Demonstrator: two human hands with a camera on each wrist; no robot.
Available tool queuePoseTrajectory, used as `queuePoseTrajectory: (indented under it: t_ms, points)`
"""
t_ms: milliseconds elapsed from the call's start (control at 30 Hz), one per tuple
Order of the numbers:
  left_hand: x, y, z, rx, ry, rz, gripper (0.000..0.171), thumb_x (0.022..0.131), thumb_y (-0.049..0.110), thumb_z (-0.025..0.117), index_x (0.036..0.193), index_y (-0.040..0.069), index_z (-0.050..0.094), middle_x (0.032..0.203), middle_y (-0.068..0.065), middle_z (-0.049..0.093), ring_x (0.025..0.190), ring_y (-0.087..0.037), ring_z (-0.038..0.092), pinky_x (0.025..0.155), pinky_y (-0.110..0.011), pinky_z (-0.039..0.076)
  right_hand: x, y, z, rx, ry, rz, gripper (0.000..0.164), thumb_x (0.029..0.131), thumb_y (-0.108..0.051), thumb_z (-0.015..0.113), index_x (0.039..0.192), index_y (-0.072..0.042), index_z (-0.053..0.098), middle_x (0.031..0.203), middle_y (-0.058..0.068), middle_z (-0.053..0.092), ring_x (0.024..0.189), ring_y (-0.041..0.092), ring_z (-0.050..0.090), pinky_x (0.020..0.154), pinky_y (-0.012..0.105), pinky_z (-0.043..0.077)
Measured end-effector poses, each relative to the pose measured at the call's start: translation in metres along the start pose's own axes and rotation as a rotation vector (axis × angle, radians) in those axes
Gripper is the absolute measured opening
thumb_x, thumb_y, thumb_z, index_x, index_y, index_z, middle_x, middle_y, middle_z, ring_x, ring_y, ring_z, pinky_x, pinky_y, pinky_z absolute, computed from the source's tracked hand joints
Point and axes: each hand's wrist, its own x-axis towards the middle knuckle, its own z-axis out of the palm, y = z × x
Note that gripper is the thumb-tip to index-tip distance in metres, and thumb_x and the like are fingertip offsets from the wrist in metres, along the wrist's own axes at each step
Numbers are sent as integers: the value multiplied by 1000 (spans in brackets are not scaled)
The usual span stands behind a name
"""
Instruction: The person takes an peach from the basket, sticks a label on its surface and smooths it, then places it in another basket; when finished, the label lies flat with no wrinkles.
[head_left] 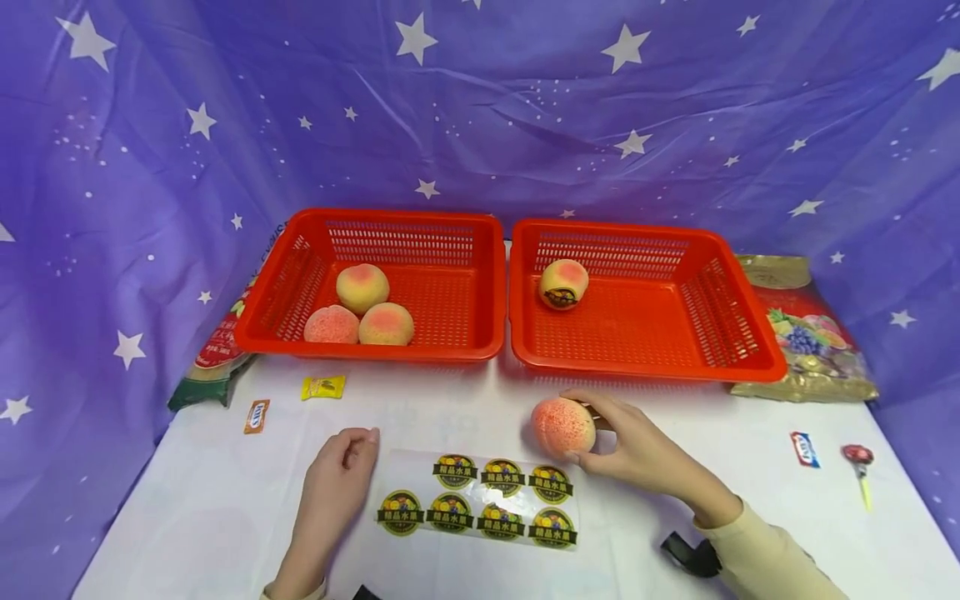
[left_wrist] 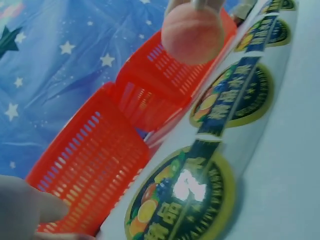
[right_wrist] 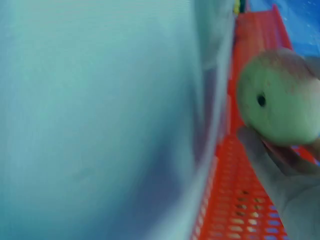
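Observation:
My right hand (head_left: 633, 446) grips a pink and yellow peach (head_left: 562, 427) between thumb and fingers, just in front of the right red basket (head_left: 645, 367). In the right wrist view the peach (right_wrist: 275, 100) shows a small dark hole in its pale side. My left hand (head_left: 339, 483) rests loosely curled at the left end of the sticker sheet (head_left: 517, 494), holding nothing visible. Several round black and gold fruit stickers (head_left: 450, 511) are on that sheet. Inside the right basket sits a peach (head_left: 566, 279) bearing such a sticker. The left red basket (head_left: 375, 350) contains three peaches without visible stickers.
Wrapped candies, one yellow (head_left: 323, 387) and one orange (head_left: 257, 417), lie at left. A blue, white and red candy (head_left: 805, 449) and a lollipop (head_left: 857, 455) lie at right. Printed bags stand beside the baskets, one left (head_left: 217, 358), one right (head_left: 806, 342). Starry purple cloth (head_left: 480, 108) hangs behind.

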Motion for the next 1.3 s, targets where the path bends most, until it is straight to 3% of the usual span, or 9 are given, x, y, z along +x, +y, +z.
queuePoseTrajectory:
  t_ms: [167,400,733,867,967,1100,1200,1300]
  points:
    - [-17,-2,-3,67,-41,-12,52,85,60,38,105,16,58,80,0,52,70,-13,46,64,-27,35,12,7,8,70,3,26,63,71,-26,73,126,-21,42,119,-9,50,99,9,56,79,29,49]
    - [-23,0,1,-7,-151,-115,58,81,66,37,113,20,51,88,6,61,76,-7,54,69,-27,39,17,17,18,106,-30,33,62,73,-30,72,126,-22,40,119,-9,50,102,9,55,81,29,48]
    - [-26,3,6,-87,-204,-130,51,78,65,45,94,20,61,69,4,53,68,-10,49,66,-25,37,8,22,6,36,-99,35,63,74,-33,70,125,-20,36,118,-6,49,95,8,57,79,29,48]
    - [-26,1,10,-227,-221,-137,45,76,59,55,93,18,63,68,1,53,65,-11,48,64,-25,38,4,22,2,10,-129,46,66,74,-32,70,128,-19,35,119,-7,48,95,8,56,79,27,47]
    - [-25,1,13,-384,-269,-162,43,74,52,61,94,15,64,72,-3,59,66,-14,54,65,-26,41,2,21,1,-15,-123,45,67,73,-31,72,129,-20,35,119,-9,47,94,8,55,79,27,47]
    - [-27,3,16,-524,-332,-195,43,73,46,66,93,9,64,78,-8,64,69,-18,59,65,-27,45,0,22,3,-45,-114,37,69,73,-35,71,130,-20,35,120,-8,46,92,6,55,78,29,48]
    - [-27,6,15,-587,-366,-168,42,74,43,66,93,6,62,82,-7,66,73,-18,60,66,-28,46,-1,20,3,-50,-120,44,71,74,-36,70,132,-15,33,123,-4,45,92,7,55,77,29,48]
    - [-28,9,13,-665,-444,-115,41,80,40,60,102,5,57,91,-9,66,82,-21,62,73,-30,47,-5,13,-2,-47,-123,87,78,73,-35,72,135,-12,30,125,-2,45,94,10,55,77,30,48]
